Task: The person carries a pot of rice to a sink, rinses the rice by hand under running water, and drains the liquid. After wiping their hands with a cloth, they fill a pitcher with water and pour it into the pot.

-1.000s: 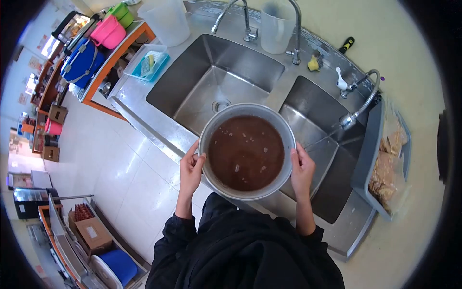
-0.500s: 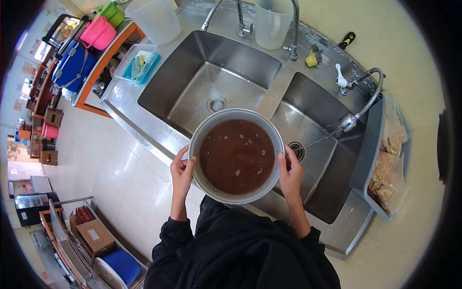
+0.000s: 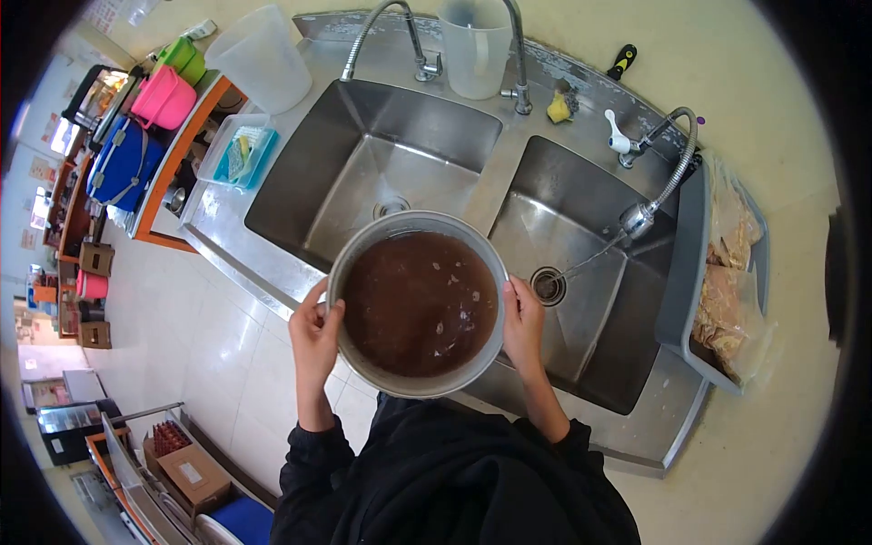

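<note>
A round metal pot (image 3: pixel 420 391) full of brown liquid is held level in front of my body, over the counter's front edge and overlapping the front of the left sink (image 3: pixel 409 150). My left hand (image 3: pixel 315 341) grips its left rim, thumb on top and fingers curled beneath. On the right rim, my right hand (image 3: pixel 524 329) holds on in the same way. Pale bits and glints show on the liquid. Water runs from the flexible tap (image 3: pixel 638 220) toward the drain of the right sink (image 3: pixel 595 204).
Behind the sinks stand translucent pitchers (image 3: pixel 476 54) and a yellow sponge (image 3: pixel 559 109). A teal container (image 3: pixel 257 162) sits left of the left sink. At right, a grey tray (image 3: pixel 679 295) holds plastic bags (image 3: pixel 724 313). Cardboard box (image 3: pixel 193 474) lower left.
The view has shifted, so the sinks and taps appear further left. Both hands still hold the pot, which now sits slightly left and lower in view, with more glints on the liquid.
</note>
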A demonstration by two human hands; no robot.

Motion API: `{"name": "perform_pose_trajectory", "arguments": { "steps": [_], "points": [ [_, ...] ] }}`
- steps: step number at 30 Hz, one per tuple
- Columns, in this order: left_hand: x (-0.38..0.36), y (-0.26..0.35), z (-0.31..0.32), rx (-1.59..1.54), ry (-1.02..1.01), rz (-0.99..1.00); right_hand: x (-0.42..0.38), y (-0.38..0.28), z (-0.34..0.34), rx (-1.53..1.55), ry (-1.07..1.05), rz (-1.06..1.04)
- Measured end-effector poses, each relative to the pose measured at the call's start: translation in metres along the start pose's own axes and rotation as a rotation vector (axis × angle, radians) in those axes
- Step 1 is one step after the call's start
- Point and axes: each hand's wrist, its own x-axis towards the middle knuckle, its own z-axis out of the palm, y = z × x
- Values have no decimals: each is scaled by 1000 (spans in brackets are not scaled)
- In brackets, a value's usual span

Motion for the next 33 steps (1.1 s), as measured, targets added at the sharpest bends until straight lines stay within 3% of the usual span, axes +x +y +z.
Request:
{"name": "perform_pose_trajectory", "arguments": {
  "steps": [6, 15, 18, 30, 33],
  "points": [
    [14, 19, -3, 84, 49, 52, 7, 17, 16, 216, -53, 11],
    [25, 25, 4, 128, 40, 54, 19, 24, 10, 221, -113, 63],
    [25, 34, 9, 163, 38, 59, 20, 23, 12, 263, -35, -17],
    [25, 52, 28, 123, -4, 44, 19, 39, 6, 293, -91, 190],
    [24, 54, 31, 111, -4, 45, 20, 45, 7, 341, -92, 148]
  ]
}}
